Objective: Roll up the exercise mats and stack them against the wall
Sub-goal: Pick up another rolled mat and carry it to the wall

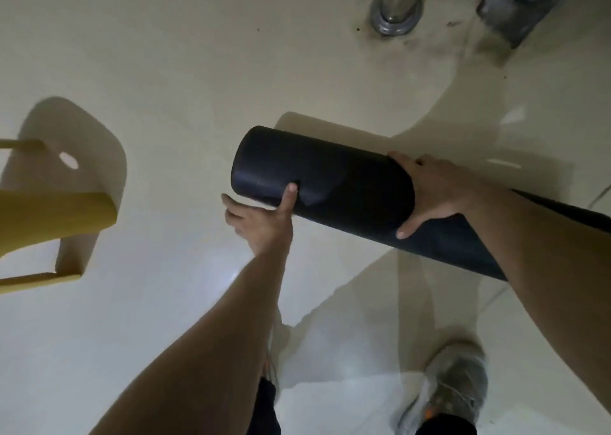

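Observation:
A rolled-up black exercise mat (334,183) hangs in the air above the pale floor, its round end pointing up-left and its length running off to the right. My left hand (264,219) supports it from below near that end, thumb pressed into the roll and denting it. My right hand (433,190) grips around the roll's middle, fingers over the top and thumb underneath.
A yellow chair or stool (56,213) stands at the left edge. Two shiny metal posts (396,8) rise from the floor at the top. My grey shoe (453,388) is on the glossy tiles at the bottom right.

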Demonstrator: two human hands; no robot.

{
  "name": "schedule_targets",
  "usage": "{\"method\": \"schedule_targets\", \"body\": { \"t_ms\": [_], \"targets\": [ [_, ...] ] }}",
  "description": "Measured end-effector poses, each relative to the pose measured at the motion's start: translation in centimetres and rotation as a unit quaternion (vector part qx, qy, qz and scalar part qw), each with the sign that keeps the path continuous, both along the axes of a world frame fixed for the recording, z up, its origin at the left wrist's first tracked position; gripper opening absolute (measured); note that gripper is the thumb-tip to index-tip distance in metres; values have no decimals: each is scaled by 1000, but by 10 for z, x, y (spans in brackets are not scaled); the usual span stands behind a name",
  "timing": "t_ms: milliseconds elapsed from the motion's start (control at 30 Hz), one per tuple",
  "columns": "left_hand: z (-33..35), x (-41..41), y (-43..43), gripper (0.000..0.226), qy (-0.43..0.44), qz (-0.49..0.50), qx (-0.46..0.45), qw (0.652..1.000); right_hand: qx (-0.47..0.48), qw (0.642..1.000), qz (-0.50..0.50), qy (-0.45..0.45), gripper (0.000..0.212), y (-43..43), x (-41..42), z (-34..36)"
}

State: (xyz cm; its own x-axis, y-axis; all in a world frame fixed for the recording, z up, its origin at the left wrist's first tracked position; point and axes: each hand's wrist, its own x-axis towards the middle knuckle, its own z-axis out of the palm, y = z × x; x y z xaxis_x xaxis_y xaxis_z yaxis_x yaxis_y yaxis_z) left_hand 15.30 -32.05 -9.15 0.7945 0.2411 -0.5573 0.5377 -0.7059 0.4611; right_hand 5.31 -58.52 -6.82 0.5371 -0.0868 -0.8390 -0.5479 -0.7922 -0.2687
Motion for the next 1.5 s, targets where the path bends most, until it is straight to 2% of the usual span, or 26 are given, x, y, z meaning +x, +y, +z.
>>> {"method": "schedule_targets", "body": {
  "t_ms": [33, 100, 167, 267, 333, 433, 600, 667, 767, 933, 1000, 1067, 1133, 1233, 1367, 1500],
  "targets": [
    [-4, -24, -3, 131, 72, 54, -19, 996, -21, 1000, 11, -13, 160, 4, -3, -4],
    [-10, -70, -19, 132, 216, 111, -118, 963, -53, 997, 26, -48, 161, 9, -10, -11],
    [-14, -106, -42, 146, 272, 135, -196, 932, -38, 997, 14, -71, 158, 9, -18, -19],
    [-17, -122, -70, 162, 226, 201, -244, 921, 80, 993, -59, -57, 145, -10, -14, -27],
    [-19, -125, -81, 165, 204, 245, -306, 897, 136, 984, -109, -28, 131, -28, -14, -29],
    [-24, -122, -87, 147, 203, 253, -342, 882, 131, 976, -175, 10, 125, -39, -17, -30],
    [-19, -120, -85, 117, 224, 282, -403, 841, 121, 970, -209, -14, 98, -24, -19, -21],
    [-11, -119, -78, 115, 215, 285, -397, 845, 122, 966, -227, -29, 89, -9, -22, -13],
    [14, -102, -56, 98, 185, 252, -399, 862, 125, 957, -257, -57, 86, 27, -17, 8],
    [95, -28, 12, 82, 116, 223, -372, 894, 142, 930, -332, -68, 96, 109, 41, 77],
    [140, 12, 47, 78, 83, 215, -355, 906, 159, 927, -330, -84, 91, 147, 82, 116],
    [193, 55, 87, 61, 53, 204, -346, 914, 175, 925, -324, -94, 90, 187, 129, 163],
    [249, 98, 129, 49, 26, 203, -344, 916, 190, 926, -313, -97, 104, 229, 176, 212],
    [328, 161, 198, 51, -20, 222, -350, 910, 216, 925, -293, -104, 115, 293, 248, 286],
    [419, 244, 291, 62, -59, 242, -360, 899, 257, 921, -272, -112, 104, 381, 339, 378],
    [493, 323, 371, 73, -96, 250, -338, 902, 311, 907, -257, -121, 74, 459, 422, 454]
  ]
}}
